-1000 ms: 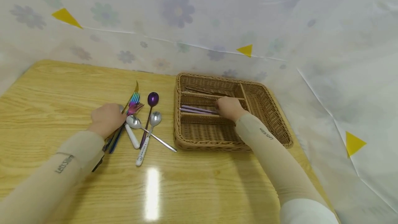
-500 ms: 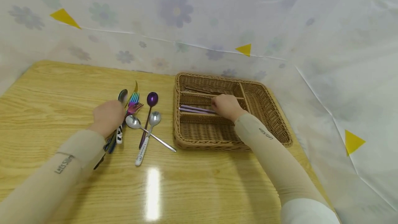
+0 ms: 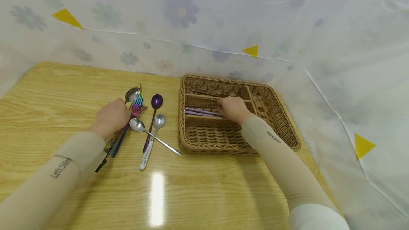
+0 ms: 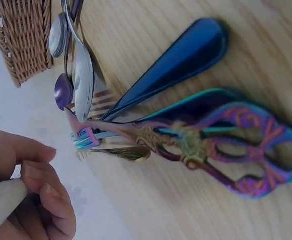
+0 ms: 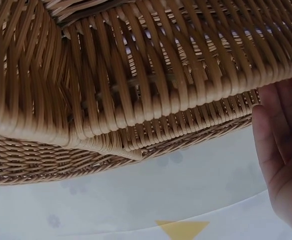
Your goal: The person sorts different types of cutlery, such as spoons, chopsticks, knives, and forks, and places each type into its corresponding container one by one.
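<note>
My left hand (image 3: pixel 112 117) pinches a spoon (image 3: pixel 132 95) above the cutlery pile, its silver bowl pointing away. Its white handle (image 4: pixel 4 206) lies between thumb and fingers in the left wrist view. Beneath are a rainbow fork (image 3: pixel 138 100), a pink fork (image 3: pixel 139 110) and an ornate rainbow handle (image 4: pixel 256 150). My right hand (image 3: pixel 234 109) reaches into the middle compartment of the wicker basket (image 3: pixel 217 149), by slim purple sticks (image 3: pixel 202 112). In the right wrist view its fingers (image 5: pixel 286 117) pass behind a wicker wall, which hides their tips; whether they hold anything is unclear.
Right of the pile lie a purple spoon (image 3: pixel 157 101), a silver spoon (image 3: pixel 137 125) and a spoon with a printed white handle (image 3: pixel 146 155). Dark thin cutlery (image 3: pixel 204 93) sits in the basket's back compartment. A floral curtain (image 3: pixel 182 11) stands behind the wooden table (image 3: pixel 191 194).
My left hand has lifted the white-handled spoon, whose handle lay right of it, and turned it so that the bowl shows beyond the fingers. My right hand has stayed nearly still at the basket.
</note>
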